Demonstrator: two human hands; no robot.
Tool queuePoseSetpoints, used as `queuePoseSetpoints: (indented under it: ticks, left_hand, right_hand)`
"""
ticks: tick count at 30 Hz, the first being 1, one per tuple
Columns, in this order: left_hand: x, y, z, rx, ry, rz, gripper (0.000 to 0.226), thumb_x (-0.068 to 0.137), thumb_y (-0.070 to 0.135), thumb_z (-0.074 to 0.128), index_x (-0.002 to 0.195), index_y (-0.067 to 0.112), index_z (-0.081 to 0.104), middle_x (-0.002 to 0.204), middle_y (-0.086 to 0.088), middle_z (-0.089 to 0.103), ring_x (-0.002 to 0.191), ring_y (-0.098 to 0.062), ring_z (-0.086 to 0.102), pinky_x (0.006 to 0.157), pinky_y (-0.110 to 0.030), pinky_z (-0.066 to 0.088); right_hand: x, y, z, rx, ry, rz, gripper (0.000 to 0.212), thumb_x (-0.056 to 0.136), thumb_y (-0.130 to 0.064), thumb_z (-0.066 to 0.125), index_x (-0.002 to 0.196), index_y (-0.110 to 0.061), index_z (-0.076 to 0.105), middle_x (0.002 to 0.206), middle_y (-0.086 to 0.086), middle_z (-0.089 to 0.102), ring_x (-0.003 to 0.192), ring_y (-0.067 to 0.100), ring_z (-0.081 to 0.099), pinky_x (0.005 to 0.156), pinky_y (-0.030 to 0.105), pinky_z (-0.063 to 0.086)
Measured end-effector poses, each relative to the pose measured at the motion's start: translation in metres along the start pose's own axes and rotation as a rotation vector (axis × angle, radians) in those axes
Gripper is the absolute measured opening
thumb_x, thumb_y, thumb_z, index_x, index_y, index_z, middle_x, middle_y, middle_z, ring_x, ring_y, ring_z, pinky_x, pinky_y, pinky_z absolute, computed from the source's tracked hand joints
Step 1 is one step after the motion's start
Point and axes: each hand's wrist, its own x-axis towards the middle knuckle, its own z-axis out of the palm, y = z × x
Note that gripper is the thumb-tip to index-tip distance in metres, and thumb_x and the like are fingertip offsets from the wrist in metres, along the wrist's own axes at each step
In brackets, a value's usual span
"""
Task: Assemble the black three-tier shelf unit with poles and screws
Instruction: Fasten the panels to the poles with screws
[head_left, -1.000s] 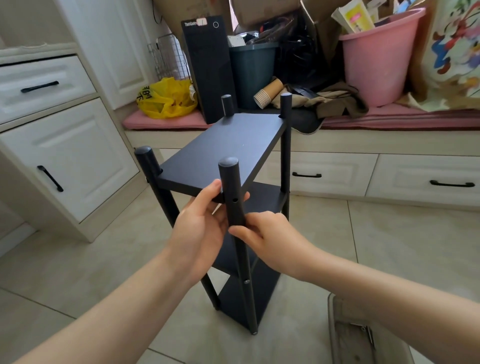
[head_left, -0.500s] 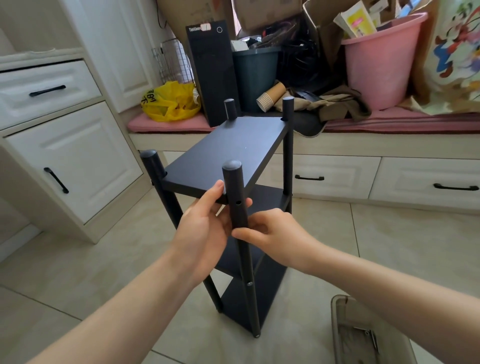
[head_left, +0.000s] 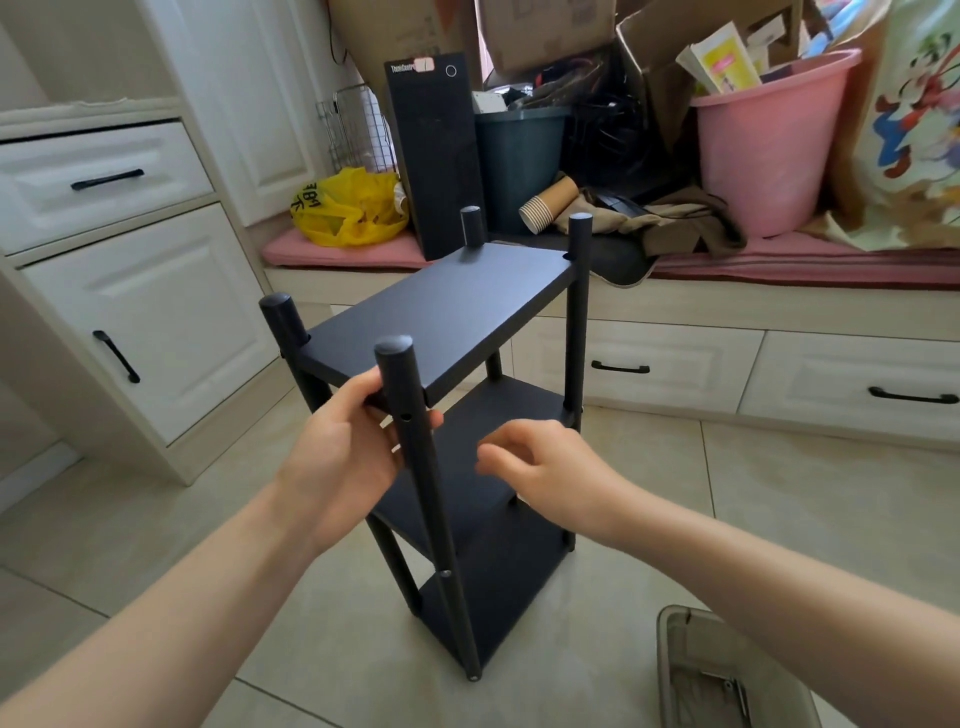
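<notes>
Black shelf unit (head_left: 493, 587) dead centre of the frame, upright on the pale floor tiles (head_left: 779, 519), all three boards sitting between four poles, so by my reading we're late in the build. The top board (head_left: 441, 312) is the one in play. The left hand (head_left: 337, 457) clamps its near corner, thumb on the upper face and fingers curled underneath and round behind the near pole (head_left: 427, 499); I take that as bracing board against pole so the joint lines up. The right hand (head_left: 540, 462) hovers just right of that pole, touching nothing, fingers loosely curled (a little blurred, but I see nothing in them). There's a small open hole (head_left: 407, 417) in the pole just below the board's edge, and lower on the same pole a screw head (head_left: 445, 573) is already seated, so my guess is this top joint wants its screw next. Around it: white cabinets (head_left: 140, 312) at left and white drawers (head_left: 675, 364) across the back, well apart from the unit. A pink bucket (head_left: 763, 156) sits upper right, a black computer tower (head_left: 436, 156) upper middle behind the far poles, and a grey tray (head_left: 670, 623) in the lower right corner, its contents too small to tell. On the bench are a yellow bag (head_left: 348, 208) and a stack of paper cups (head_left: 545, 208). Nothing sits between the right hand and that hole.
</notes>
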Motion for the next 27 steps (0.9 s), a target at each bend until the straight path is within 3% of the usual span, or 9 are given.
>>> queuePoseSetpoints:
  ticks: [4, 8, 11, 14, 17, 20, 23, 25, 27]
  left_hand:
    - [0.0, 0.005, -0.013, -0.035, -0.016, -0.031, 0.023, 0.081, 0.033, 0.059, 0.065, 0.02, 0.071, 0.073, -0.003, 0.058, 0.072, -0.023, 0.067, 0.077, -0.036, 0.052]
    - [0.002, 0.008, -0.026, -0.074, -0.042, -0.054, 0.022, 0.081, 0.033, 0.061, 0.067, 0.017, 0.065, 0.073, -0.003, 0.054, 0.066, -0.024, 0.061, 0.066, -0.033, 0.058]
    - [0.004, 0.011, -0.034, -0.059, -0.065, -0.071, 0.024, 0.084, 0.035, 0.062, 0.072, 0.015, 0.063, 0.077, -0.005, 0.053, 0.066, -0.025, 0.059, 0.07, -0.037, 0.057]
    - [0.006, 0.012, -0.041, 0.014, -0.074, -0.058, 0.025, 0.088, 0.039, 0.06, 0.081, 0.015, 0.063, 0.076, -0.007, 0.053, 0.062, -0.025, 0.06, 0.074, -0.041, 0.054]
    - [0.009, 0.01, -0.042, 0.057, -0.046, -0.037, 0.029, 0.094, 0.038, 0.056, 0.102, 0.011, 0.056, 0.078, -0.009, 0.049, 0.06, -0.024, 0.057, 0.072, -0.04, 0.054]
    - [0.01, 0.007, -0.045, 0.058, -0.086, -0.017, 0.048, 0.085, 0.056, 0.07, 0.107, 0.014, 0.069, 0.083, -0.006, 0.054, 0.066, -0.022, 0.059, 0.07, -0.037, 0.058]
    - [0.007, 0.006, -0.056, 0.144, -0.313, -0.034, 0.094, 0.066, 0.074, 0.078, 0.136, 0.014, 0.059, 0.107, -0.01, 0.062, 0.092, -0.027, 0.065, 0.092, -0.044, 0.057]
    - [0.004, 0.006, -0.063, 0.232, -0.309, -0.056, 0.096, 0.059, 0.054, 0.092, 0.135, 0.009, 0.053, 0.125, -0.018, 0.064, 0.103, -0.032, 0.069, 0.097, -0.049, 0.055]
    - [0.001, 0.006, -0.068, 0.507, -0.187, -0.041, 0.072, 0.06, 0.027, 0.091, 0.121, 0.009, 0.057, 0.12, -0.021, 0.068, 0.101, -0.031, 0.073, 0.09, -0.044, 0.058]
  right_hand:
    - [0.013, 0.015, -0.015, -0.018, 0.163, 0.083, 0.023, 0.098, -0.036, 0.053, 0.11, -0.022, 0.066, 0.104, -0.008, 0.071, 0.101, 0.009, 0.064, 0.087, 0.028, 0.051]
    - [0.029, 0.03, -0.037, -0.009, 0.34, 0.189, 0.037, 0.099, -0.035, 0.053, 0.13, -0.014, 0.052, 0.112, 0.0, 0.064, 0.102, 0.016, 0.059, 0.082, 0.027, 0.043]
    - [0.037, 0.042, -0.05, 0.028, 0.484, 0.275, 0.055, 0.098, -0.032, 0.058, 0.142, -0.007, 0.036, 0.135, 0.012, 0.05, 0.117, 0.027, 0.054, 0.098, 0.042, 0.047]
    - [0.041, 0.05, -0.061, 0.052, 0.582, 0.386, 0.066, 0.098, -0.033, 0.059, 0.148, -0.005, 0.025, 0.148, 0.018, 0.032, 0.128, 0.037, 0.045, 0.105, 0.047, 0.042]
    - [0.045, 0.054, -0.065, 0.07, 0.589, 0.347, 0.042, 0.1, -0.031, 0.054, 0.132, -0.006, 0.041, 0.132, 0.017, 0.047, 0.114, 0.034, 0.053, 0.095, 0.048, 0.047]
    - [0.047, 0.055, -0.064, 0.16, 0.561, 0.298, 0.019, 0.104, -0.027, 0.047, 0.116, -0.013, 0.045, 0.107, 0.011, 0.06, 0.101, 0.028, 0.06, 0.077, 0.037, 0.046]
    - [0.047, 0.057, -0.064, 0.173, 0.566, 0.282, 0.016, 0.104, -0.028, 0.046, 0.115, -0.015, 0.046, 0.101, 0.006, 0.062, 0.098, 0.025, 0.062, 0.079, 0.038, 0.047]
    - [0.047, 0.057, -0.064, 0.171, 0.579, 0.278, 0.016, 0.104, -0.028, 0.047, 0.114, -0.015, 0.047, 0.101, 0.008, 0.062, 0.097, 0.026, 0.062, 0.081, 0.04, 0.048]
    - [0.047, 0.057, -0.063, 0.185, 0.586, 0.272, 0.016, 0.104, -0.028, 0.047, 0.114, -0.016, 0.047, 0.101, 0.009, 0.062, 0.096, 0.026, 0.062, 0.08, 0.04, 0.049]
